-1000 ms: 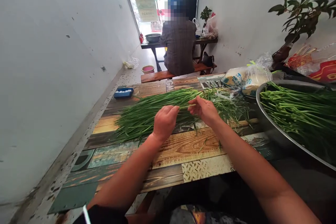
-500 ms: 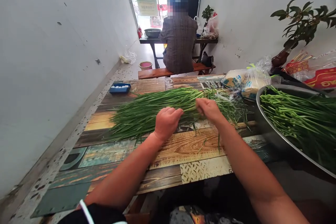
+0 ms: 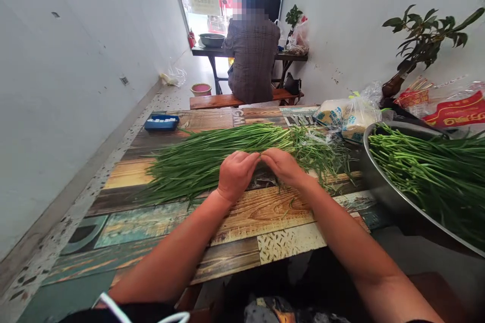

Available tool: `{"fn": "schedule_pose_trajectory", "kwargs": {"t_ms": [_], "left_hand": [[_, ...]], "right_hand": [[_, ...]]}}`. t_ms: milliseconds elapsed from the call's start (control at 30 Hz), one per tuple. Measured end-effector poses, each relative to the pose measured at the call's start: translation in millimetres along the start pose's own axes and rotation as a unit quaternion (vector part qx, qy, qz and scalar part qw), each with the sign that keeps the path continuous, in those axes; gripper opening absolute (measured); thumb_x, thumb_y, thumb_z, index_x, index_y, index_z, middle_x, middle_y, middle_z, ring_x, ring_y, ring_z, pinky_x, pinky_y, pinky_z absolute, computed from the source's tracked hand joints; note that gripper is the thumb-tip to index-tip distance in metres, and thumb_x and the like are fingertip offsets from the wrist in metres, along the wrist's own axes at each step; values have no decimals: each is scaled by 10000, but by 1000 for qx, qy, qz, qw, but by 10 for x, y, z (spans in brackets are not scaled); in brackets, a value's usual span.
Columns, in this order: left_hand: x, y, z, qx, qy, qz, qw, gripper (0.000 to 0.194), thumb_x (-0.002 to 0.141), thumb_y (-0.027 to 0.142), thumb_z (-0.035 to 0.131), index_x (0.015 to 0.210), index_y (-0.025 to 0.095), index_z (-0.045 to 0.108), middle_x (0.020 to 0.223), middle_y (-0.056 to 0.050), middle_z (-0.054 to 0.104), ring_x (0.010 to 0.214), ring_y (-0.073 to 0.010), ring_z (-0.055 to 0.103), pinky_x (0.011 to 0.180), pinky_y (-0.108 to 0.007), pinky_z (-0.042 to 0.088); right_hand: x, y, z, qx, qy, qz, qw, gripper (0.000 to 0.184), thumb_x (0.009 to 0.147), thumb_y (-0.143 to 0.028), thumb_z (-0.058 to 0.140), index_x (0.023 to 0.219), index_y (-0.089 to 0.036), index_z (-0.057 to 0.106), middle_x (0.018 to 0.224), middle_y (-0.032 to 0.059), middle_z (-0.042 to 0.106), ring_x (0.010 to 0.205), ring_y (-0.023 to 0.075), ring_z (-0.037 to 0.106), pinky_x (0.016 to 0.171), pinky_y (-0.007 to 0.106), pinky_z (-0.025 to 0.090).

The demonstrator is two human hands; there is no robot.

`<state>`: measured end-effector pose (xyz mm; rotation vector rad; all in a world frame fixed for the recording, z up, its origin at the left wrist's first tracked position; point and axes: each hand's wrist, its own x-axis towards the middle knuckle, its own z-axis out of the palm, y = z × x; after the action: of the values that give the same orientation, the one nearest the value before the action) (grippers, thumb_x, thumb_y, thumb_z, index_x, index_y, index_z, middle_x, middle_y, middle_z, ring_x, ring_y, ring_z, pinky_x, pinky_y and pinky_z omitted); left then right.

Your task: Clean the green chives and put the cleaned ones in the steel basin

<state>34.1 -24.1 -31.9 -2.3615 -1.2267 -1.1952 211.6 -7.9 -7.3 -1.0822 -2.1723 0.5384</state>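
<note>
A long heap of green chives (image 3: 197, 159) lies across the patterned wooden table (image 3: 265, 212). My left hand (image 3: 235, 174) rests on the near edge of the heap, fingers curled down onto the stalks. My right hand (image 3: 284, 165) sits just beside it, fingertips almost meeting the left ones, pinched on the chive stalks. What exactly lies between the fingers is hidden by the backs of the hands.
A big metal basin (image 3: 382, 189) full of green stalks (image 3: 428, 171) stands at the right. Behind it are a plastic bag (image 3: 350, 113), red packets (image 3: 454, 111) and a potted plant (image 3: 420, 43). A blue box (image 3: 161, 122) lies far left. A person (image 3: 252, 58) sits on a bench (image 3: 212, 101) beyond.
My right hand has drawn left and nearer, closing the gap until its fingertips meet my left hand. The left hand stayed on the chives. The view shifted slightly.
</note>
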Motion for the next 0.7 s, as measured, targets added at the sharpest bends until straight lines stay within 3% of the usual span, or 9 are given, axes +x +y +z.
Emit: {"fn": "schedule_pose_trajectory", "kwargs": {"t_ms": [67, 167, 300, 500, 600, 700], "left_hand": [[8, 1, -11, 11, -8, 7, 1000, 250, 933, 317, 445, 925, 191, 661, 737, -41, 638, 715, -147, 559, 683, -267, 417], [26, 25, -29, 24, -20, 30, 999, 270, 940, 324, 428, 876, 199, 659, 697, -29, 623, 678, -139, 545, 656, -263, 399], [40, 93, -41, 21, -35, 55, 998, 276, 946, 320, 415, 859, 198, 647, 679, -23, 619, 670, -138, 546, 655, -260, 391], [21, 179, -19, -23, -55, 76, 995, 278, 948, 304, 413, 820, 181, 626, 656, -23, 604, 648, -136, 530, 649, -260, 372], [6, 171, -14, -17, -65, 62, 996, 287, 947, 316, 412, 806, 185, 625, 658, -23, 606, 648, -138, 530, 646, -263, 372], [-8, 125, -13, 7, -48, 26, 998, 283, 940, 312, 427, 792, 183, 632, 674, -29, 619, 661, -142, 543, 650, -268, 377]], "right_hand": [[-3, -27, 31, -16, -6, 21, 1000, 393, 898, -463, 389, 658, -194, 546, 654, 13, 543, 652, 133, 470, 641, 252, 371], [-19, 16, -44, 66, -10, 66, 996, 414, 861, -494, 450, 602, -183, 538, 545, -24, 479, 544, 102, 410, 544, 231, 324], [-61, 92, -239, 191, -39, 147, 970, 370, 750, -504, 609, 615, -159, 616, 517, -25, 549, 466, 77, 391, 454, 218, 280], [-107, 151, -405, 242, -134, 188, 942, 322, 694, -461, 682, 661, -141, 664, 548, -3, 631, 445, 63, 434, 431, 194, 315], [-132, 248, -473, 242, -108, 204, 942, 307, 679, -438, 706, 639, -137, 659, 537, -1, 626, 441, 56, 444, 428, 185, 323], [-158, 367, -553, 270, -3, 229, 935, 299, 650, -427, 733, 634, -141, 645, 522, -13, 603, 432, 50, 445, 420, 180, 319]]}}
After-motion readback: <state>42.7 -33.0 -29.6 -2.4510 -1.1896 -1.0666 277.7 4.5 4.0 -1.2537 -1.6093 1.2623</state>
